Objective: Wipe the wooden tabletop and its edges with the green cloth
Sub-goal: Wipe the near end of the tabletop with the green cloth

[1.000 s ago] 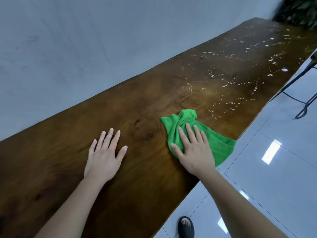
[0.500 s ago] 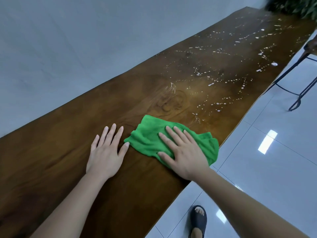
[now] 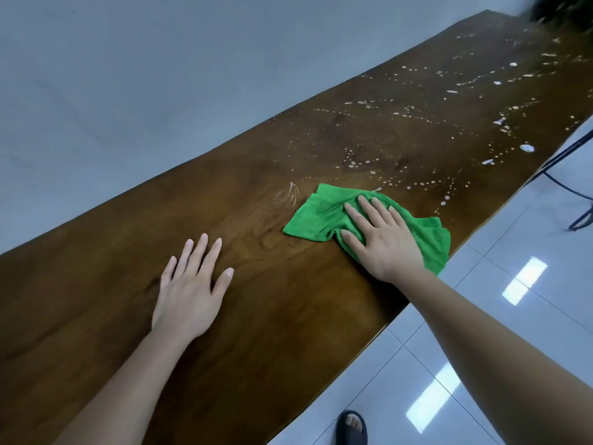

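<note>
My right hand (image 3: 385, 242) presses flat on the green cloth (image 3: 321, 216) by the tabletop (image 3: 288, 316) front edge, my left hand (image 3: 189, 293) rests open on bare wood, and white drops (image 3: 417, 123) stretch lengthwise beyond the cloth.

One head-worn wide-angle view looks forward and down from above the near edge of the surface (image 3: 288, 316), close over it. The frame is tilted: the surface runs diagonally toward upper right, wall (image 3: 160, 91) left, tiled floor (image 3: 526, 232) right.
</note>
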The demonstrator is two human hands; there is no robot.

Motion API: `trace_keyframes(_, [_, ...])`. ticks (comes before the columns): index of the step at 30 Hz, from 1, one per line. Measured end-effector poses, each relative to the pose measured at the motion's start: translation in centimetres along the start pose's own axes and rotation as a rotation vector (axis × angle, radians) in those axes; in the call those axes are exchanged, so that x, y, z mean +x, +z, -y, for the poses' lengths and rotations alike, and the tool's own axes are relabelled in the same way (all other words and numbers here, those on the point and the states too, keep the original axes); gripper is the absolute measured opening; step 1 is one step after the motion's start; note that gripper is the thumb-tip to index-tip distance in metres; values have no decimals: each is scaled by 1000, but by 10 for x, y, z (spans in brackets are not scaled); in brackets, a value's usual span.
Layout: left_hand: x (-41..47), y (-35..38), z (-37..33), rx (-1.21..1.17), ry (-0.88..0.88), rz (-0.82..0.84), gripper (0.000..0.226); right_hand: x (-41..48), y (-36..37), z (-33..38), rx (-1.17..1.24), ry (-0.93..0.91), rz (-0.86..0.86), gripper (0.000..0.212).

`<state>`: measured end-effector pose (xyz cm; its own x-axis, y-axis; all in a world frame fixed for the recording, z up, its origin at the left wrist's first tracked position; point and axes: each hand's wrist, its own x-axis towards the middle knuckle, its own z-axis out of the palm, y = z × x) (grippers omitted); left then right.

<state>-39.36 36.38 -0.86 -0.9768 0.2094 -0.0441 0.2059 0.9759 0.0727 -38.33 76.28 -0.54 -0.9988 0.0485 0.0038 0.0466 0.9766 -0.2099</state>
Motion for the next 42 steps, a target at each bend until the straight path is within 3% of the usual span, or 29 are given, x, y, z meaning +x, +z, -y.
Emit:
trace_keyframes(7, [7,0,-12,-23,-50,4,86,56,-20,-69,-9,65,12,84])
trace_keyframes(12, [5,-3,-11,-34,-67,20,85,68,-23,-70,-30,101,56,90])
trace_keyframes(15, [5,-4,-12,-40,-74,23,85,55,-18,-42,-43,37,88,92])
trace_keyframes(24, [4,-4,-14,-42,-91,13,86,-3,22,117,7,-397,171,81])
trace_keyframes(31, [5,-1,-14,-4,-112,19,89,35,32,165,6,-571,194,70])
trace_keyframes(36, [6,-1,-15,-1,-124,18,88,99,26,146,12,-502,211,72])
trace_keyframes(42, [8,-3,-13,-13,-123,19,86,168,6,68,-22,-288,143,75])
